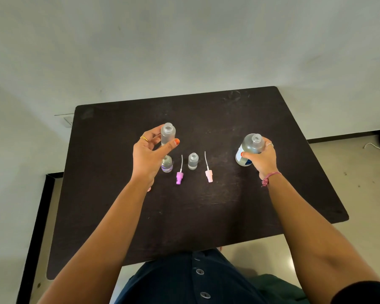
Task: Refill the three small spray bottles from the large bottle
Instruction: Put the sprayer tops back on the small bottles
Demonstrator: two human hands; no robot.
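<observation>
Both hands are gripping: my left hand (149,154) is holding an uncapped small spray bottle (168,133) above the desk (206,205), my right hand (262,157) is clasping the open large bottle (249,148). Two more small bottles (193,160) are standing between, with the purple sprayer (179,177) and pink sprayer (208,175) lying beside.

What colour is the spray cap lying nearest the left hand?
Purple spray cap, with a white tube; head view shows it best.
</observation>
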